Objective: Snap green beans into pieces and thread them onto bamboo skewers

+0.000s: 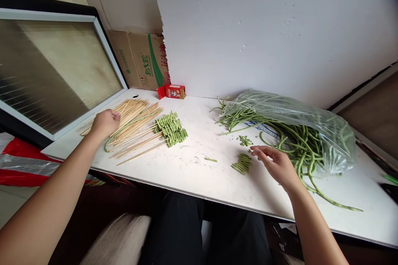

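Dark trousers below white tabletop; beans atop, pale panel behind.

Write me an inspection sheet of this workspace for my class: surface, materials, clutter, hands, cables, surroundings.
Surface: white table, marked with specks and smudges.
Materials: wooden sticks at left; bean pieces on sticks beside them; cut beans in a small group; long beans partly inside a clear bag.
Clutter: bean scraps, small red box.
Hands: left hand at the sticks, fingers curled, grip unclear; right hand beside the cut beans, fingers bent, hold unclear.
Cables: nothing seen on the table; under it, too dark to tell.
Surroundings: cardboard box, framed panel, white board.
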Demonstrator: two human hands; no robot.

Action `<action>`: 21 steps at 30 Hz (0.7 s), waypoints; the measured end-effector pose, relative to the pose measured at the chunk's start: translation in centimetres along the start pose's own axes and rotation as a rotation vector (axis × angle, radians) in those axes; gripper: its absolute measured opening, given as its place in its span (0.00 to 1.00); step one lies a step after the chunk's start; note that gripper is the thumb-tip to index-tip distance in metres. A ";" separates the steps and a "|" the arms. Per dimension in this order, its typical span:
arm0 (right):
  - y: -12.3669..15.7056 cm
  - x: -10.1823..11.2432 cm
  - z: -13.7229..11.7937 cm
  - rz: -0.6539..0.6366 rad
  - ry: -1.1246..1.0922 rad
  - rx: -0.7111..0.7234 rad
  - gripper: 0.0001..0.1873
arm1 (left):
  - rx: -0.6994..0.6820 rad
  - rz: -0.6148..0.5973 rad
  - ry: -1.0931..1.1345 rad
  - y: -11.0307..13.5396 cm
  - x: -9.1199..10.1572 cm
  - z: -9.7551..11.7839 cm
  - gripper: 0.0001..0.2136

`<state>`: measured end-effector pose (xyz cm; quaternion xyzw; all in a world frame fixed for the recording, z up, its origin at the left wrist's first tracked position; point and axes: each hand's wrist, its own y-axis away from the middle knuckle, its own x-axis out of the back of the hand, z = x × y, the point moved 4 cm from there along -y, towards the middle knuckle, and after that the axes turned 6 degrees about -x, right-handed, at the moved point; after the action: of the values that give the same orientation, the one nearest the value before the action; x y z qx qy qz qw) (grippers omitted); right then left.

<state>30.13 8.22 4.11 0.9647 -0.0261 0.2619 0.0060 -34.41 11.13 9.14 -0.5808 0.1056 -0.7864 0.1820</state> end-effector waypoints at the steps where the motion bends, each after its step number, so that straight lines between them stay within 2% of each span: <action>1: 0.0 0.2 0.1 -0.014 0.117 0.032 0.23 | 0.010 0.041 0.010 0.6 0.6 1.3 0.13; 3: 0.0 0.4 0.2 -0.030 0.291 0.090 0.22 | -0.041 0.057 0.090 2.3 1.2 4.9 0.15; 6: 0.6 -0.5 -0.5 -0.023 0.405 0.174 0.19 | -0.146 0.067 0.263 5.8 1.2 11.5 0.13; 9: 2.0 -3.5 -2.4 -0.029 0.442 0.323 0.14 | -0.250 0.009 0.335 9.6 -0.9 17.6 0.10; 11: 3.2 -6.1 -3.8 -0.056 0.446 0.432 0.13 | -0.309 -0.041 0.412 11.6 -3.1 20.5 0.09; 13: 4.1 -8.6 -4.9 -0.048 0.475 0.497 0.14 | -0.333 -0.077 0.474 12.9 -5.4 22.2 0.09; 16: 4.4 -11.1 -5.6 -0.038 0.534 0.499 0.12 | -0.304 -0.079 0.551 13.9 -8.0 23.2 0.08; 18: 4.1 -11.8 -5.8 -0.045 0.532 0.494 0.10 | -0.289 -0.055 0.571 14.2 -8.9 23.5 0.08; 21: 3.7 -11.4 -5.5 -0.073 0.419 0.479 0.08 | -0.268 -0.018 0.587 14.8 -9.6 23.7 0.08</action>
<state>17.30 5.22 3.05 0.8641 0.0727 0.4531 -0.2066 -6.96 2.63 2.34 -0.3490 0.2509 -0.9010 0.0588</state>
